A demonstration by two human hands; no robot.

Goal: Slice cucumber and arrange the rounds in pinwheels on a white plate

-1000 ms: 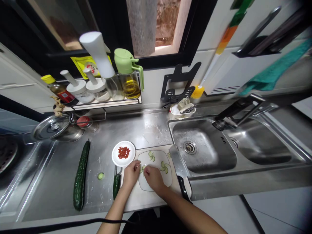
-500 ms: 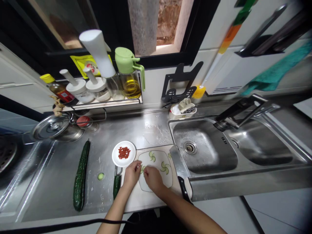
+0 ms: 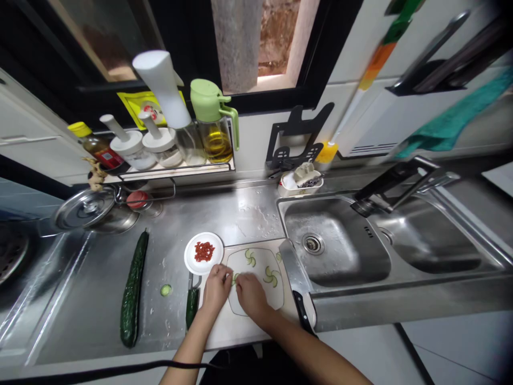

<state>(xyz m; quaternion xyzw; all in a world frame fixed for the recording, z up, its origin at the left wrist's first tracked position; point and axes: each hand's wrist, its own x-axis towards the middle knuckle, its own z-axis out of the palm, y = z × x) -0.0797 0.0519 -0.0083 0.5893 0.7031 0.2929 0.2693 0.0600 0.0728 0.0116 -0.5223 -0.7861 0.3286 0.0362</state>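
On the cutting board [image 3: 256, 334] are green cucumber slices fanned into swirls, one [image 3: 250, 258] near the far edge and another [image 3: 272, 276] to the right. My left hand [image 3: 217, 286] is closed at the board's left side, its fingertips beside a small group of slices [image 3: 234, 278]. Just right of that group, my right hand [image 3: 250, 295] has its fingers curled together. Whatever either hand holds is too small to make out. A white plate [image 3: 189, 262] of chopped red pieces [image 3: 204, 251] touches the board's far left corner.
A cleaver [image 3: 295, 267] lies along the board's right edge, beside the sink [image 3: 336, 240]. Left of the board are a cut cucumber piece [image 3: 192, 307], a single slice [image 3: 165, 290] and a long cucumber [image 3: 134, 291]. Condiments stand on a rack [image 3: 180, 174] at the back.
My left hand's fingers have shifted slightly, and my right hand has turned a little at the slices. Both stay in nearly the same place.
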